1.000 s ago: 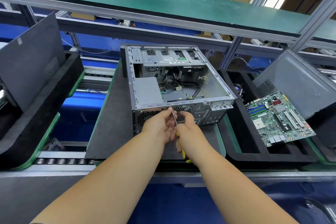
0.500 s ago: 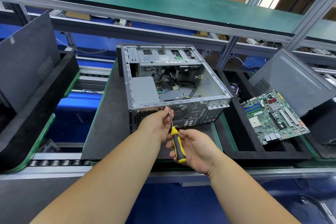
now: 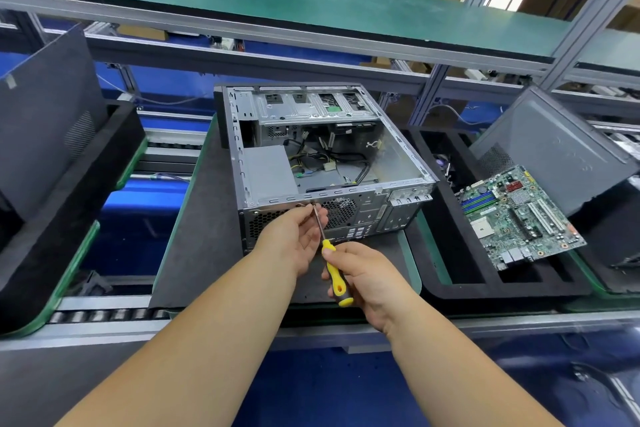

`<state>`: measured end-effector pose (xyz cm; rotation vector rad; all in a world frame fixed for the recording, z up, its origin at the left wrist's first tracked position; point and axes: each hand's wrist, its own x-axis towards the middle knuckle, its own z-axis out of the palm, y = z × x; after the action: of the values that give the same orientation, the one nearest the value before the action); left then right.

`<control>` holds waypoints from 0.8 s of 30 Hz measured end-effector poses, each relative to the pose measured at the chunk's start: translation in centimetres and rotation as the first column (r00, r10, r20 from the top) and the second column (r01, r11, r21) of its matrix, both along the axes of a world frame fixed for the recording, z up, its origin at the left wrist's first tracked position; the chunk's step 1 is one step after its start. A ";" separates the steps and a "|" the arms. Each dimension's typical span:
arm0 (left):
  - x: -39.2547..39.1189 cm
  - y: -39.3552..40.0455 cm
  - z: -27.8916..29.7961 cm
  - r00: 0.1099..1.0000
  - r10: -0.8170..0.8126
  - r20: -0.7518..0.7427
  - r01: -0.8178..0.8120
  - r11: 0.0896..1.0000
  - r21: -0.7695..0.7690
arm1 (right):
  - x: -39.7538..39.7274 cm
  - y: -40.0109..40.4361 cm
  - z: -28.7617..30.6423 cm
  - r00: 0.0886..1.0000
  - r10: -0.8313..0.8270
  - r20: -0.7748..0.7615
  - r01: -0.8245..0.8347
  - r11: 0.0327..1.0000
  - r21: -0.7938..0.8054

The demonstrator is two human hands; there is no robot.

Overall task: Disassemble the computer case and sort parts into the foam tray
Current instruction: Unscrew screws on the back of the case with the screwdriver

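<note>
We have a single wide-angle view from the person's head, facing forward and down over both forearms. It sits close above the computer case [image 3: 322,163], with the foam tray [image 3: 450,253] toward the right edge and straight rails bowing near the borders.

The screwdriver [image 3: 334,272] tip at the case [image 3: 322,163] rear wall is too small to read; whether it sits in a screw cannot be told. The left hand [image 3: 294,239] covers the vent grille behind it. The right hand [image 3: 370,282] hides part of the yellow handle. At 9 o'clock, a dark panel [image 3: 45,121] is cut by the edge. At 3 o'clock, the grey panel [image 3: 554,149] hides the foam tray [image 3: 460,253] behind it, and the motherboard [image 3: 519,215] chips are too small to read.
</note>
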<state>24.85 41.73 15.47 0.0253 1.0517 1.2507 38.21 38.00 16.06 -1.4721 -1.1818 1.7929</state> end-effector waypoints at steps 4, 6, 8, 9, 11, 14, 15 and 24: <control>0.0 0.0 0.0 1.000 0.000 -0.018 0.000 1.000 0.006 | -0.1 0.0 0.4 0.990 -0.052 0.131 0.037 0.993 0.109; 0.1 0.1 0.0 1.000 -0.003 -0.029 0.003 1.000 0.008 | -0.2 0.0 0.6 0.981 -0.080 0.176 0.056 0.988 0.141; 0.2 0.1 0.0 0.999 -0.002 -0.047 0.003 1.000 0.014 | -0.4 0.1 0.7 0.969 -0.088 0.231 0.052 0.986 0.158; 0.2 0.0 0.0 0.998 -0.001 -0.057 0.002 1.000 0.017 | -0.5 0.1 0.7 0.960 -0.086 0.266 0.041 0.985 0.170; 0.4 0.0 0.0 0.997 -0.001 -0.080 0.002 1.000 0.020 | -0.6 0.1 0.8 0.943 -0.066 0.327 0.003 0.982 0.189; 0.6 0.0 0.1 0.994 0.003 -0.112 0.000 1.000 0.022 | -0.7 0.1 1.1 0.943 0.004 0.332 -0.056 0.988 0.145; 0.6 0.0 0.1 0.993 0.005 -0.120 -0.002 1.000 0.022 | -0.7 0.1 1.1 0.946 0.022 0.323 -0.064 0.991 0.118; 0.8 0.2 -0.4 0.987 0.023 -0.157 -0.016 0.999 0.051 | -1.1 0.4 1.9 0.972 0.014 0.237 0.000 0.998 -0.058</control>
<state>25.69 41.95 15.02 0.1542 1.1586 1.3086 37.14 38.44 17.96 -1.7566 -1.2593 1.7036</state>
